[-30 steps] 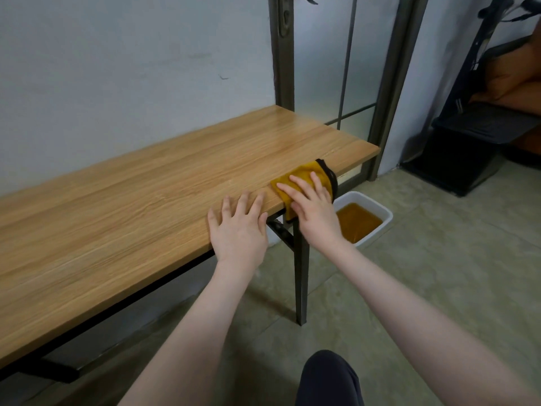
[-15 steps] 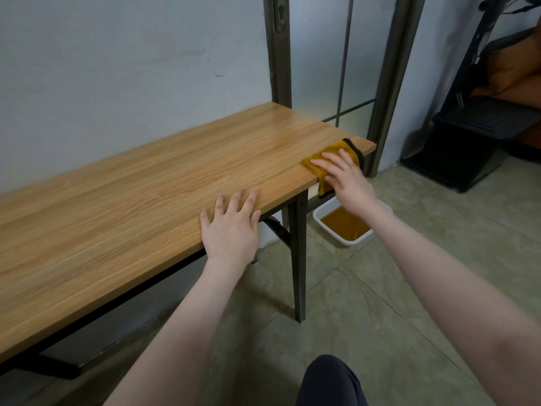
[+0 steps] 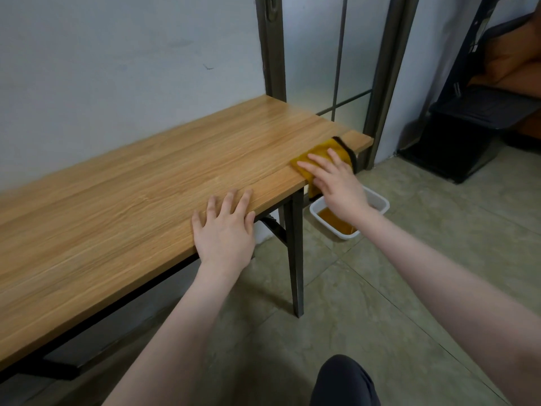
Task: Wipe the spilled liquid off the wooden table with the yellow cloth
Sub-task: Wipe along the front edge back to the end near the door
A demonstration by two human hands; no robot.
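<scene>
A long wooden table (image 3: 123, 200) runs along the white wall. The yellow cloth (image 3: 322, 152), edged in black, lies on the table's front edge near its right end, and part of it hangs over the edge. My right hand (image 3: 336, 183) presses flat on the cloth with straight, spread fingers. My left hand (image 3: 224, 230) rests flat on the table's front edge to the left of the cloth, fingers spread and holding nothing. No spilled liquid shows on the wood.
A white tub (image 3: 351, 218) holding amber liquid stands on the tiled floor below the table's right end, beside a dark metal table leg (image 3: 294, 253). A glass door frame (image 3: 380, 77) stands behind the table end. A black cabinet (image 3: 456, 142) is at the far right.
My right hand slid the cloth right along the front edge, then back a little leftward. My left hand stayed flat on the table edge.
</scene>
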